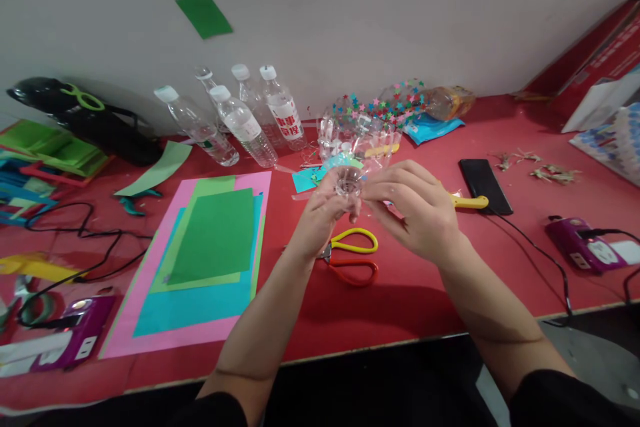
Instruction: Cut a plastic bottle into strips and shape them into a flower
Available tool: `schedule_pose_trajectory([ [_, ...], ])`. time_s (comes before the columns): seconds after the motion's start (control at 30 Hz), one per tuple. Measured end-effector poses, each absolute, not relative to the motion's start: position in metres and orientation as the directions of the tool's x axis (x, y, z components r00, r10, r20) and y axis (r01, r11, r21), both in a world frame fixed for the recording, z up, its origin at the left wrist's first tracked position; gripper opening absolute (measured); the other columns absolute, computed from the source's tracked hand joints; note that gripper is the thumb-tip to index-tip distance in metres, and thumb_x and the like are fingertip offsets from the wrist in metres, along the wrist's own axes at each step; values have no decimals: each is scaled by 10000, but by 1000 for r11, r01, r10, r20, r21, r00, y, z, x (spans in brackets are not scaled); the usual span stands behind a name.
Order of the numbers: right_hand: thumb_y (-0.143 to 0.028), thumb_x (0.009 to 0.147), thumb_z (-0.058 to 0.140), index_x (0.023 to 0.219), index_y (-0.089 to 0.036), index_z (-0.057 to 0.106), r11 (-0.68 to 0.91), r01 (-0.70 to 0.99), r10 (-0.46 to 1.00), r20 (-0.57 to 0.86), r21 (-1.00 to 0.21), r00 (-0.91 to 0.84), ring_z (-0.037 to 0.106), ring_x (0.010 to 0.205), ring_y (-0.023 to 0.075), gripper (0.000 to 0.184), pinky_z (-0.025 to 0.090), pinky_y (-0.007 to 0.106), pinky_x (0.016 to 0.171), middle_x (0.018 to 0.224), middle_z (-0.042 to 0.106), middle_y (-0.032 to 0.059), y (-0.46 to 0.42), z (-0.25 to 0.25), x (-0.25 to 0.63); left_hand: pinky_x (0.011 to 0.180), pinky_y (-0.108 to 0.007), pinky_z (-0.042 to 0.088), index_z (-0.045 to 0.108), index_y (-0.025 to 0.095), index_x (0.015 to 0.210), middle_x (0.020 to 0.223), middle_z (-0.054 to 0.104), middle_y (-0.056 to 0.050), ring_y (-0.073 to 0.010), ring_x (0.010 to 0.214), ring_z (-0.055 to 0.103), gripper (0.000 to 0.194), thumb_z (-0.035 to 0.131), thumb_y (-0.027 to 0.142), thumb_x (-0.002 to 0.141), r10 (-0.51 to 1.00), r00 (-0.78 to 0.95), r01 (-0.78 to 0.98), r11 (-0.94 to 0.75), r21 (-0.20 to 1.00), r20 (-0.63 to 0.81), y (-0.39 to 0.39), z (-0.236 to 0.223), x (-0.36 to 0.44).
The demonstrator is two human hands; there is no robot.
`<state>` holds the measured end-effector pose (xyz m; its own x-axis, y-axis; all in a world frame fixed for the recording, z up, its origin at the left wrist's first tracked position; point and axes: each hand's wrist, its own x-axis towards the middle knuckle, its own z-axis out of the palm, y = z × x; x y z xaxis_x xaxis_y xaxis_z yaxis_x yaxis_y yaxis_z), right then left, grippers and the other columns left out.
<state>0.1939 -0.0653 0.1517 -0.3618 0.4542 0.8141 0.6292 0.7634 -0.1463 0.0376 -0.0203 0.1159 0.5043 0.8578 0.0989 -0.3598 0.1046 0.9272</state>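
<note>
Above the middle of the table, my left hand [323, 210] is closed around a clear plastic piece [349, 181]. It looks like the cut end of a bottle, with a round ring facing me and thin see-through strips spreading from it. My right hand [417, 207] pinches the piece's right side with thumb and fingers; the exact grip is partly hidden. Below both hands lie scissors [354, 259] with one yellow and one red handle, their blades partly behind my left wrist. Just beyond my hands are scraps of blue paper [303, 180] and more clear plastic [356, 137].
Several clear bottles [245, 127] stand by the wall. Stacked coloured paper [215, 233] lies to the left. At right are a black phone [485, 185], a yellow-handled tool [470, 201] and a purple power strip [583, 247] with cables. Star-dotted plastic [395, 103] lies at the back.
</note>
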Motion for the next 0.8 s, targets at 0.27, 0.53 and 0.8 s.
schedule_pose_trajectory([
  [0.27, -12, 839, 581, 925, -158, 599, 775, 623, 445, 791, -105, -420, 574, 861, 163, 170, 529, 312, 768, 913, 695, 67, -69, 152, 194, 597, -243, 434, 564, 217, 1050, 853, 626, -12, -100, 646, 531, 384, 739, 394, 758, 876, 433, -286, -91, 954, 213, -15, 104, 39],
  [0.53, -31, 825, 606, 970, -166, 600, 775, 625, 455, 773, -98, -443, 568, 812, 161, 198, 522, 315, 745, 891, 677, 53, -69, 154, 202, 588, -240, 441, 547, 233, 1004, 931, 659, -7, -97, 657, 559, 433, 807, 365, 684, 885, 347, -309, -204, 929, 310, -9, 107, 37],
  [0.8, -93, 886, 544, 879, -186, 588, 757, 646, 502, 725, -105, -471, 539, 771, 157, 103, 512, 307, 713, 829, 661, 44, -70, 158, 208, 574, -233, 435, 560, 226, 978, 860, 641, 7, -96, 643, 534, 357, 780, 284, 703, 922, 324, -279, -119, 953, 210, -13, 113, 35],
])
